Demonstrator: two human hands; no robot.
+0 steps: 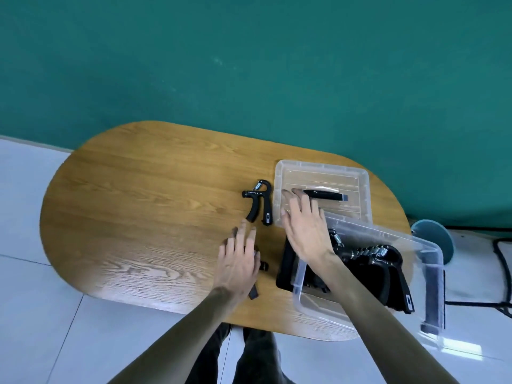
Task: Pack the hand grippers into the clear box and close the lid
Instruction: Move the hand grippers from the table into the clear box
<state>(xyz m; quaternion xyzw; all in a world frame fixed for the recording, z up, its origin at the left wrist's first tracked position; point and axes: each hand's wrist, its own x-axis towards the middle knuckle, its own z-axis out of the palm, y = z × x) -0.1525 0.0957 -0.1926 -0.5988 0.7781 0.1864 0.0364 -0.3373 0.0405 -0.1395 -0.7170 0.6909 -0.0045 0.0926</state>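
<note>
The left hand lay spread on a hand gripper; the right hand, fingers open, hovered empty. Another gripper waited at the left hand's twelve o'clock. Each should probably go flat into the clear box.

Black hand grippers lay on a grained tan table; the wall at twelve o'clock was teal.

grained wood table; glossy clear plastic box; matt black grippers.

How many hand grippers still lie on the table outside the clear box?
2: one hand gripper lies free left of the lid; another lies mostly hidden under the left hand. Those in the clear box overlap, uncountable.
</note>
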